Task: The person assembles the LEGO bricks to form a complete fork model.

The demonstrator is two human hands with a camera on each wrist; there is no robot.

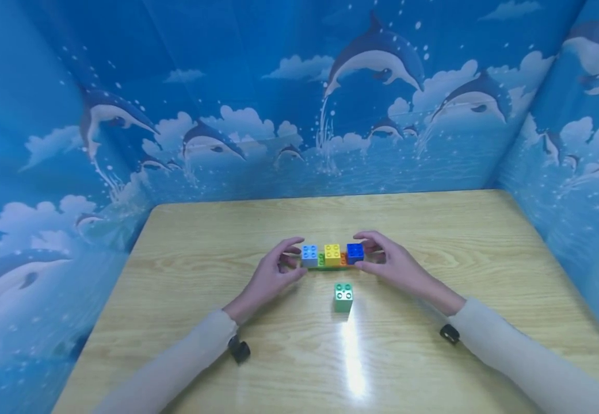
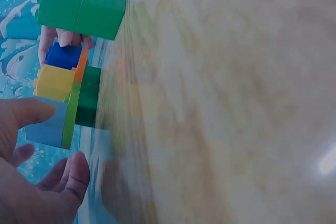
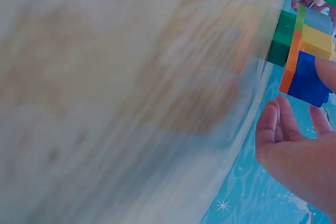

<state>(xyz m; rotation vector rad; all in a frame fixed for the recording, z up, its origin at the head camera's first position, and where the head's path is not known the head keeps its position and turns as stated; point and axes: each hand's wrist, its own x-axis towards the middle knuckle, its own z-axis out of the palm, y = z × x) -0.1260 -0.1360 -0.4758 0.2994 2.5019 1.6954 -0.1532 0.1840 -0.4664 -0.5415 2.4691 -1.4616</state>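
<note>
A toy-brick build (image 1: 332,256) stands on the table between both hands. Its top row has a light blue brick (image 1: 309,256), a yellow brick (image 1: 332,256) and a dark blue brick (image 1: 355,253). Beneath them lie a lime piece (image 2: 71,116) and an orange piece (image 3: 291,61), over a narrower green base (image 2: 88,95). My left hand (image 1: 274,270) curves loosely about the light blue end, thumb at its near corner. My right hand (image 1: 395,261) does likewise at the dark blue end, its lower fingers apart from the brick in the right wrist view.
Closer to me than the build stands a stack of two green bricks (image 1: 343,298). Around the wooden table (image 1: 216,230) hangs a blue dolphin-print curtain (image 1: 278,69) at the back and sides. Dark wrist straps (image 1: 239,349) show at both sleeve cuffs.
</note>
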